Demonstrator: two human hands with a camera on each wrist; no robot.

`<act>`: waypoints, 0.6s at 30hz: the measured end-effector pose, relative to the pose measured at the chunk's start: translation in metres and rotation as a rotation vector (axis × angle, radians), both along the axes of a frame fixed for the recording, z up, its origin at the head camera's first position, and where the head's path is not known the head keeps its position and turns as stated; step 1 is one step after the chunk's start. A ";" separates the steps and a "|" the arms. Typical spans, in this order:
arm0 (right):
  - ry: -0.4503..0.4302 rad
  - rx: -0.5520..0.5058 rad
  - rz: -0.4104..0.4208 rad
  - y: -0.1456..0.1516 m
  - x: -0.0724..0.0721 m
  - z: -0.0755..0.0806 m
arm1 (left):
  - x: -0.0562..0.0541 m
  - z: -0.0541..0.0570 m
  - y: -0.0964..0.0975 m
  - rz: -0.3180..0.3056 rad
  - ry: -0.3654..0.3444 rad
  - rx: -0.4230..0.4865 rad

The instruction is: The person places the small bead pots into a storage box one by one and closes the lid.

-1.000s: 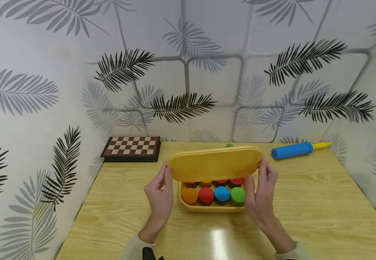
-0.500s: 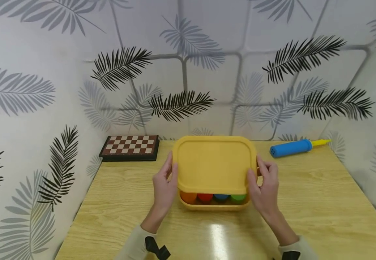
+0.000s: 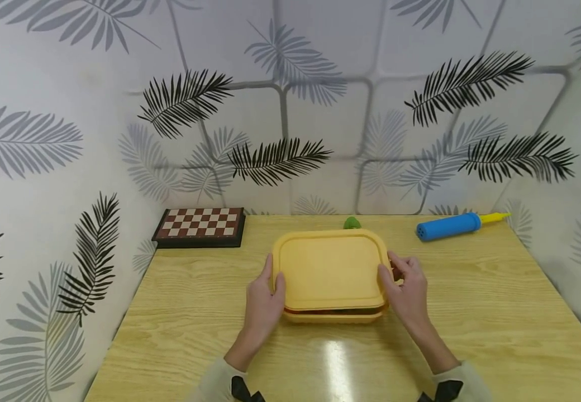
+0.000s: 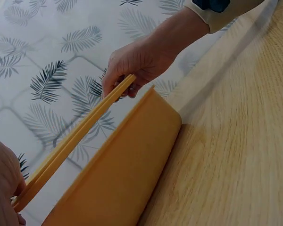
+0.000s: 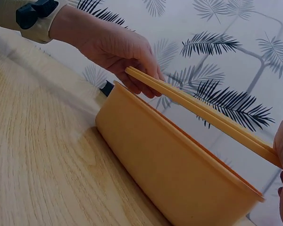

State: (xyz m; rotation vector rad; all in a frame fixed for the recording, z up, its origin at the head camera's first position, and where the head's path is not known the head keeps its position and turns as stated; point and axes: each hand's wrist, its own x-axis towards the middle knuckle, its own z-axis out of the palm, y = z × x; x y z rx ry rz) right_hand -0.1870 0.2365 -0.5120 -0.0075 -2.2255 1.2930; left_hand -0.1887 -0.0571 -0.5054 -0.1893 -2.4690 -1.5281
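A yellow rectangular lid (image 3: 332, 271) with rounded corners is held by both hands just above a yellow plastic box (image 3: 333, 319). At its left edge my left hand (image 3: 262, 304) grips it, thumb on top. My right hand (image 3: 408, 290) pinches the right edge the same way. Both wrist views show a gap between the lid (image 4: 75, 139) and the rim of the box (image 5: 174, 160), which stands on the table. The lid hides nearly all of what the box holds; only a dark strip with a little red shows at the front.
On the wooden table (image 3: 190, 329), a checkered game board (image 3: 200, 226) lies at the back left. A blue hand pump (image 3: 448, 226) with a yellow nozzle lies at the back right. Behind the lid sits a small green object (image 3: 352, 223). A leaf-patterned wall rises behind.
Both hands have tipped the lid from steeply raised to nearly flat and lowered it over the box. The colored round tops inside the box have gone from sight.
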 end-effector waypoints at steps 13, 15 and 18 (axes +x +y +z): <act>-0.135 0.021 -0.043 -0.005 0.001 -0.021 | -0.001 -0.010 0.002 0.033 -0.041 -0.152; -0.141 0.018 -0.045 -0.005 0.002 -0.022 | -0.002 -0.009 0.001 0.039 -0.041 -0.166; -0.147 0.022 -0.047 -0.006 0.003 -0.022 | -0.002 -0.008 0.000 0.042 -0.043 -0.173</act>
